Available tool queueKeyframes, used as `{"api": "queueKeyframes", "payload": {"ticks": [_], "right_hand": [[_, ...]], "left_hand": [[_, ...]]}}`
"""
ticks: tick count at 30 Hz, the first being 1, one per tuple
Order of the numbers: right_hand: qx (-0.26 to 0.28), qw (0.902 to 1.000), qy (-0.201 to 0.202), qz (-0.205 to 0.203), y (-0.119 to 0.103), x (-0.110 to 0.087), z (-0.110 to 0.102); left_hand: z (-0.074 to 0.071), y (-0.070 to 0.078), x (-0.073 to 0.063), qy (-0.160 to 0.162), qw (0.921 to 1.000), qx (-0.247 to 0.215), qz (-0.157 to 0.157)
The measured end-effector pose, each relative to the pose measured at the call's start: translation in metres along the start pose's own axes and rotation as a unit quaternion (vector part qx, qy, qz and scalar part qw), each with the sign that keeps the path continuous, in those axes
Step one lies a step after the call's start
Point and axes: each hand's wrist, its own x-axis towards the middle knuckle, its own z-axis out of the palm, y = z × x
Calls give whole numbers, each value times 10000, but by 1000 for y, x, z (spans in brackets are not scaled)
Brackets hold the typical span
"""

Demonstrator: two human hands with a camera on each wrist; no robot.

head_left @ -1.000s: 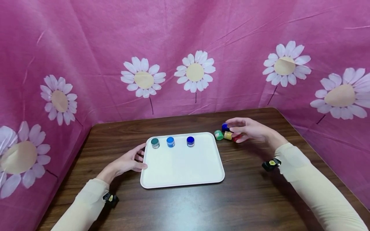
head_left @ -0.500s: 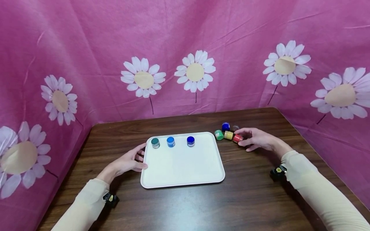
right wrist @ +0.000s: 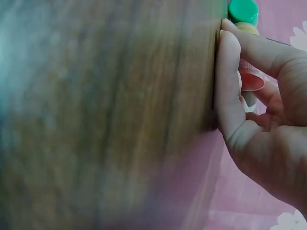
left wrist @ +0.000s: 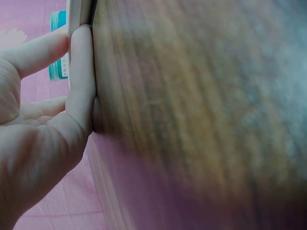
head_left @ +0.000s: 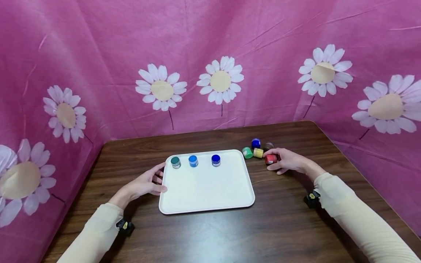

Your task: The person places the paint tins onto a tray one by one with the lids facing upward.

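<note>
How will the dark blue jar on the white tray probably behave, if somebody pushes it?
The dark blue jar stands upright, so a low push would probably slide it across the smooth-looking white tray. Its round body would likely roll if tipped. The raised rim might stop it.

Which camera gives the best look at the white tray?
The head view: it shows the white tray almost whole, the left hand touching its edge. The left wrist view catches just a strip of rim; the right wrist view, none.

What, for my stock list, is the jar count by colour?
Dark green jar: 1
Light blue jar: 1
Dark blue jars: 2
Bright green jar: 1
Yellow jar: 1
Red jar: 1
Dark, perhaps brown jar: 1
Total: 8
</note>
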Motion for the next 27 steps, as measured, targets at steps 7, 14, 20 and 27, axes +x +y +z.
{"api": "queueKeyframes", "payload": {"ticks": [7,14,20,27], "right_hand": [[-241,9997,11,40,-7,3,3],[-154,9999,-32,24,-10,0,5],[-189,9998,4,10,-9,0,4],[-182,9998,-4,54,-8,2,1]], "left_hand": [[1,0,-2,-58,10000,2,32],[2,1,-1,-42,10000,-86,22],[3,2,0,-61,10000,-67,31],[2,1,1,-7,10000,-47,-46]]}}
